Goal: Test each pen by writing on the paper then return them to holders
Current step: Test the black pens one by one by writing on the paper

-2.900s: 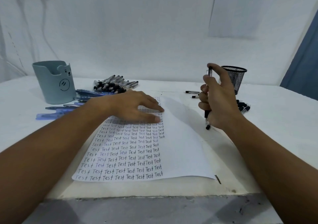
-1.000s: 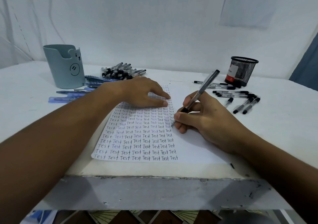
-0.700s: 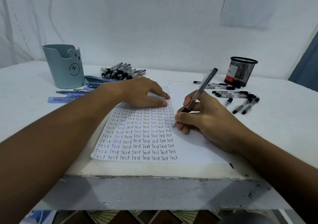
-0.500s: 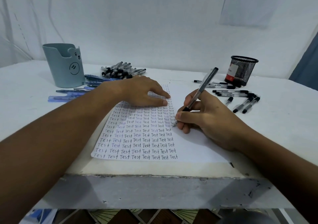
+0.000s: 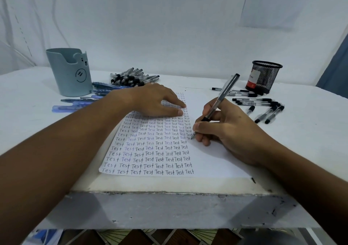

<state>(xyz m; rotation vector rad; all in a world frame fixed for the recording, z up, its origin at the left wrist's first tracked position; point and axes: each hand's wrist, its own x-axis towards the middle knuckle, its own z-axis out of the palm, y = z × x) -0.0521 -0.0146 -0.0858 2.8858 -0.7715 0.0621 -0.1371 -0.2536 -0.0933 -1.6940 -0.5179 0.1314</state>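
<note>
Table (image 5: 169,186): white top; paper lies close to its near edge.
Paper (image 5: 207,160): left half filled with rows of "Test", right half blank.
Left hand (image 5: 156,101): fingers flat, pressing the paper's upper part.
Right hand (image 5: 226,131): grasps a pen (image 5: 222,96), tip on the paper at a row's end.
Blue holder (image 5: 69,73): far left; contents hidden; loose pens (image 5: 131,79) beside it.
Mesh holder (image 5: 263,77): far right; more pens (image 5: 259,103) lying before it.

Pen (image 5: 218,101) tip now lower on paper (image 5: 207,156), new "Test" row.
</note>
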